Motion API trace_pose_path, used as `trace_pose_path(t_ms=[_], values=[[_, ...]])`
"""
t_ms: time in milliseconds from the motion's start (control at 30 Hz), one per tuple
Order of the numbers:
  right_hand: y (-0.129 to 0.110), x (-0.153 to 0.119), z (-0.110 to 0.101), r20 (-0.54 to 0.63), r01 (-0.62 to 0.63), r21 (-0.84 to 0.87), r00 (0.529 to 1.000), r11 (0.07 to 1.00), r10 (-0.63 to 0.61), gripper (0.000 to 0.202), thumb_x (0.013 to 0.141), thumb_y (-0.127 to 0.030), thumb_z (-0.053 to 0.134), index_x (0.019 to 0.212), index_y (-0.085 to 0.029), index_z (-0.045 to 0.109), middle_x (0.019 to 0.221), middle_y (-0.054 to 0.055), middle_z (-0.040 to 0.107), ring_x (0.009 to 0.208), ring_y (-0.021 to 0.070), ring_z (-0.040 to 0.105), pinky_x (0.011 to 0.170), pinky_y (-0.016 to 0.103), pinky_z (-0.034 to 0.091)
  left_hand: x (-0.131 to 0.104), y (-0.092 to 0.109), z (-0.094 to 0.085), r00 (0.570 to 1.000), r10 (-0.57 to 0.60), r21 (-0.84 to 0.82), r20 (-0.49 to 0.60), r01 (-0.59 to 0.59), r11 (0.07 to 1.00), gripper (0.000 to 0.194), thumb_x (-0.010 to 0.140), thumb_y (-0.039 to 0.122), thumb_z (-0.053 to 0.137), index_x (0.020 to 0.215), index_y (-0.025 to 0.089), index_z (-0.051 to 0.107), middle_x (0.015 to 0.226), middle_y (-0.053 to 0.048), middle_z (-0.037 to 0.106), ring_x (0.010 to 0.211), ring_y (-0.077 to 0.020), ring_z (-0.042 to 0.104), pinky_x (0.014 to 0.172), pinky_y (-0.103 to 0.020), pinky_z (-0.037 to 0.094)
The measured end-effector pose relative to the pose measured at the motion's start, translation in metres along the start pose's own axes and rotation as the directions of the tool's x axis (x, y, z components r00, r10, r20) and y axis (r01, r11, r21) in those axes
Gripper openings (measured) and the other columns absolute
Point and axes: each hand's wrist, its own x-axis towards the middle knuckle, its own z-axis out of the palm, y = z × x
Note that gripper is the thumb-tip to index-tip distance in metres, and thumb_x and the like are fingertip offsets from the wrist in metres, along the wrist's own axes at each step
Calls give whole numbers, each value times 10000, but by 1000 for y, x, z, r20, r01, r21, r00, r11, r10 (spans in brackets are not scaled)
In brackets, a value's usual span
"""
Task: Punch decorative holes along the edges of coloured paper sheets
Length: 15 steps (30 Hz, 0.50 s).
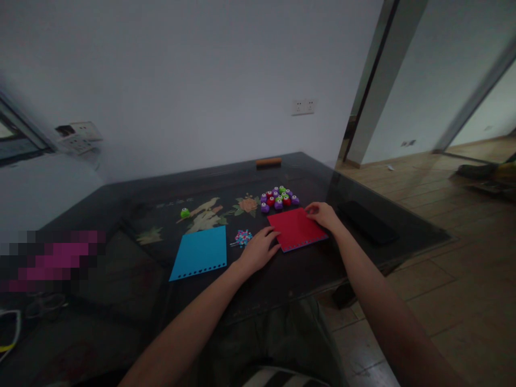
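A red sheet of paper (298,230) with a row of punched holes along its near edge lies between my hands on the dark table. My left hand (258,248) touches its left edge, thumb and fingers apart. At the upper right edge, the bent fingers of my right hand (323,216) come together on the paper. Left of my left hand is a small pile of pink, blue and white bits (243,237), too small to name. A blue sheet (201,251) with similar holes lies further left. Beyond the red sheet sits a cluster of purple, red and green eyeball-like pieces (279,199).
One green eyeball-like piece (185,213) sits apart beyond the blue sheet. An orange-brown cylinder (268,162) lies near the wall. A flat black object (368,221) is by the table's right side. A blurred pink patch (60,260) shows at far left.
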Motion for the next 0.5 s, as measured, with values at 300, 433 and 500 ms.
trace_pose_path(t_ms=[300, 433, 500], values=[[2, 1, 2, -104, 5, 28, 995, 1000, -2, 191, 650, -219, 643, 833, -181, 681, 725, 31, 650, 662, 145, 585, 613, 245, 424, 2, -3, -13, 1000, -11, -36, -11, 11, 999, 403, 835, 277, 468, 1234, 218, 452, 1308, -95, 421, 1178, -216, 439, 979, -354, 375], [-5, -2, 1, -150, 18, 52, 989, 998, -10, 175, 667, -231, 613, 815, -170, 682, 736, 46, 657, 678, 160, 592, 621, 257, 431, 4, -6, -38, 997, 4, -43, -83, -8, 999, 382, 838, 273, 458, 1219, 238, 461, 1308, -72, 423, 1175, -204, 441, 983, -343, 368], [-15, -4, 0, -165, 49, 102, 986, 994, -31, 178, 684, -224, 587, 824, -165, 679, 767, 53, 665, 698, 159, 597, 646, 261, 437, 0, -18, -58, 992, 1, -42, -125, -7, 999, 350, 843, 278, 446, 1189, 244, 486, 1269, -60, 464, 1160, -196, 451, 979, -341, 365]])
